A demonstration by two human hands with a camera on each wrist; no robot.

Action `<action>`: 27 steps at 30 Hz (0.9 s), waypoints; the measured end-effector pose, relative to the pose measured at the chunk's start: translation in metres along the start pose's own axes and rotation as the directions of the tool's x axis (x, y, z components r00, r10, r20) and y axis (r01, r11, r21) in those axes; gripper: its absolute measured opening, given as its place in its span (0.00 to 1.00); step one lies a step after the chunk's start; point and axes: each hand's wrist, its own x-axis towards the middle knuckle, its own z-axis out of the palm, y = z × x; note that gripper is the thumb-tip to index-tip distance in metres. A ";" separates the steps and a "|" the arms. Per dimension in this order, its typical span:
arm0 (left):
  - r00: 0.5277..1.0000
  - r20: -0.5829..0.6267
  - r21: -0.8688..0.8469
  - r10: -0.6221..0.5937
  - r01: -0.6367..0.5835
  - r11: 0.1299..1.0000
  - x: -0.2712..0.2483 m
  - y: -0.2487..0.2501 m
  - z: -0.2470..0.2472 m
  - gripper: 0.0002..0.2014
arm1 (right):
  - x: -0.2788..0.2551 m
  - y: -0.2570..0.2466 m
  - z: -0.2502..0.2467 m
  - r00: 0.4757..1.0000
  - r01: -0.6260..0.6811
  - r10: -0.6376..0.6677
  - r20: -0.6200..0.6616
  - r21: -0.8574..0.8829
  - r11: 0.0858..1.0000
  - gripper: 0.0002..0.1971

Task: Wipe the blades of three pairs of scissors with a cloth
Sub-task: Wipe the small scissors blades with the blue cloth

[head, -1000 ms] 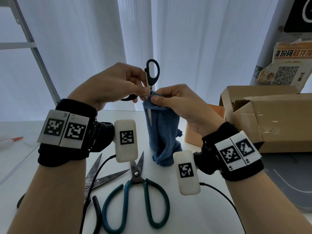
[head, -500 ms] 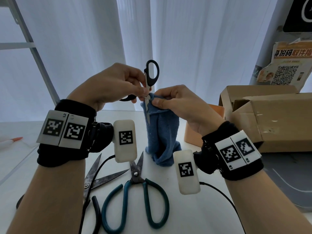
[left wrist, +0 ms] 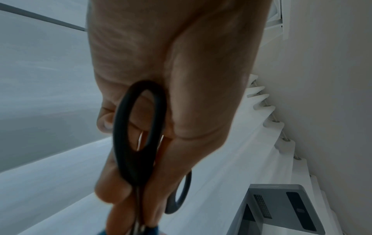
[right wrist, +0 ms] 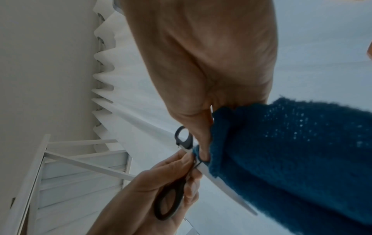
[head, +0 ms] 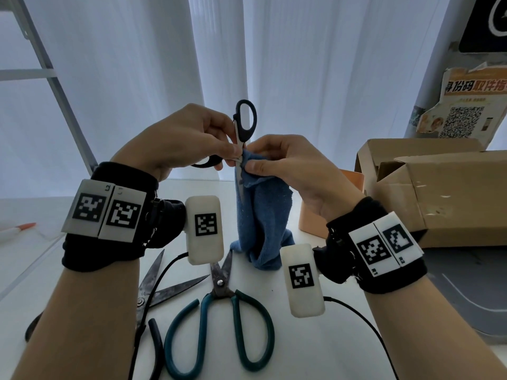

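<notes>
- In the head view, our left hand (head: 178, 141) holds the black scissors (head: 241, 138) up in the air, fingers curled round them near the handles. One black loop sticks up and the blade points down.
- Our right hand (head: 296, 168) is just beside the left one. It pinches the blue cloth (head: 263, 215) against the blade, right below the handles. The rest of the cloth hangs down to the white table (head: 301, 352).
- The green-handled scissors (head: 222, 319) lie on the table below our hands, blades a little apart. The old dark scissors (head: 164, 286) lie just left of them, blades wide apart. Neither hand touches them.
- A cardboard box (head: 444, 193) sits at the right.
- In the left wrist view, our left hand (left wrist: 181, 95) grips the black scissors (left wrist: 138, 135). A bit of blue cloth (left wrist: 153, 230) shows at the bottom.
- In the right wrist view, our right hand (right wrist: 211, 71) pinches the cloth (right wrist: 292, 159) on the blade, while our left hand (right wrist: 141, 190) grips the scissors (right wrist: 173, 195) from below.
</notes>
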 end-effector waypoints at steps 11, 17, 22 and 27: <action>0.999 0.020 -0.007 0.027 -0.027 1.000 0.000 -0.001 -0.001 0.03 | 0.001 0.000 -0.002 0.999 0.042 -0.045 0.031 0.074 0.996 0.20; 0.998 0.041 -0.020 0.038 -0.037 0.999 0.001 0.000 0.000 0.03 | 0.003 0.002 0.005 0.998 0.059 -0.057 -0.033 0.061 0.996 0.18; 0.999 0.026 -0.024 0.038 -0.037 0.999 0.000 -0.002 -0.003 0.02 | 0.003 0.003 -0.003 0.998 0.046 -0.048 0.031 0.070 0.997 0.17; 0.998 0.039 -0.026 0.043 -0.042 0.999 0.002 -0.002 -0.002 0.04 | 0.006 0.006 0.004 0.999 0.043 -0.039 -0.031 0.125 0.991 0.13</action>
